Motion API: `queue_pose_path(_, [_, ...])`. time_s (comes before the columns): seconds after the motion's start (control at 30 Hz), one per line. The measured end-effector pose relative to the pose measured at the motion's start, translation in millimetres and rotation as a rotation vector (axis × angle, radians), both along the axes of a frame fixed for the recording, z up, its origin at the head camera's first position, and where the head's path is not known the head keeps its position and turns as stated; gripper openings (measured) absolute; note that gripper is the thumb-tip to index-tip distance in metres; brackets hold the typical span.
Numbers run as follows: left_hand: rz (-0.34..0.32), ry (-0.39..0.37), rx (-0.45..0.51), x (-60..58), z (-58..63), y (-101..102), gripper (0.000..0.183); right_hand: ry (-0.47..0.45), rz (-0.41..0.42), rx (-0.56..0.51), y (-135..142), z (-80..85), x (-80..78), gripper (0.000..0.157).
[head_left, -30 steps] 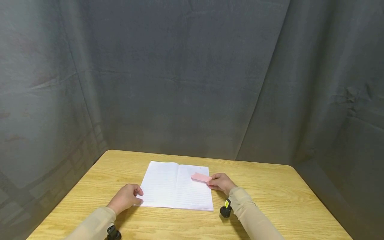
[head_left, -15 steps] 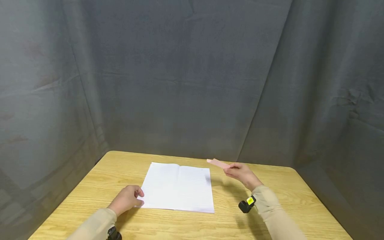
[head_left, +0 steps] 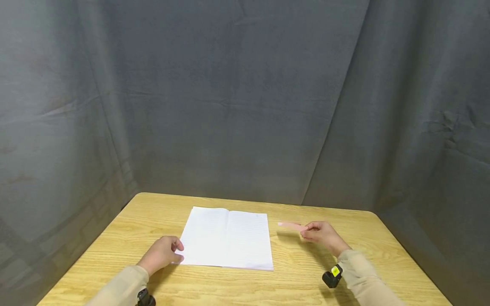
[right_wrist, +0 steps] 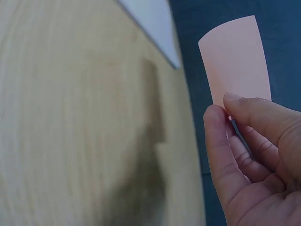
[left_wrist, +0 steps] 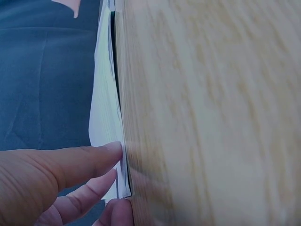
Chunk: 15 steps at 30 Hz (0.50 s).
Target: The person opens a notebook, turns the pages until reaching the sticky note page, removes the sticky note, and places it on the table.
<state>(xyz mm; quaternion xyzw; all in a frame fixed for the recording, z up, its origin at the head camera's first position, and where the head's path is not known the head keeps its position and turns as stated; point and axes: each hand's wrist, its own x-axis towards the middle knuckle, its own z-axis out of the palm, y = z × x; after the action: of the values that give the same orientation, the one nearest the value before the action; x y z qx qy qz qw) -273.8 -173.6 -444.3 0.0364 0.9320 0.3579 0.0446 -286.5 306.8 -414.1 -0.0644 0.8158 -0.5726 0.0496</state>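
A ruled notebook (head_left: 245, 242) lies open at a blank double page on the wooden table. My left hand (head_left: 161, 253) rests at its lower left corner; in the left wrist view, the thumb (left_wrist: 106, 153) and fingertips touch the page edge, fingers relaxed. To the right of the notebook, my right hand (head_left: 323, 236) pinches a pink slip of paper (right_wrist: 237, 63) by one end between thumb and fingertips. The slip (head_left: 292, 226) is held above the table, its free end pointing left toward the notebook and slightly curved.
The wooden table (head_left: 383, 255) has rounded far corners. Dark grey cloth (head_left: 237, 106) hangs behind it and along both sides. A small black camera (head_left: 331, 276) with a yellow mark sits on the right wrist, another black device (head_left: 145, 297) on the left.
My right hand has lifted the pink slip off the right page and carried it right, past the notebook's edge, then lower over the table. The left hand stays at the corner.
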Motion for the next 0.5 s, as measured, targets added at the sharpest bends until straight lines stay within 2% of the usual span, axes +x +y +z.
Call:
queue_pose_path(0.17, [0.002, 0.003, 0.013, 0.7, 0.0, 1, 0.022, -0.029, 0.000, -0.014, 0, -15.0, -1.2, 0.016])
queue_pose_path(0.5, [0.001, 0.006, 0.004, 1.3, -0.2, 1, 0.022, -0.104, -0.032, 0.014, -4, -26.7, -0.7, 0.010])
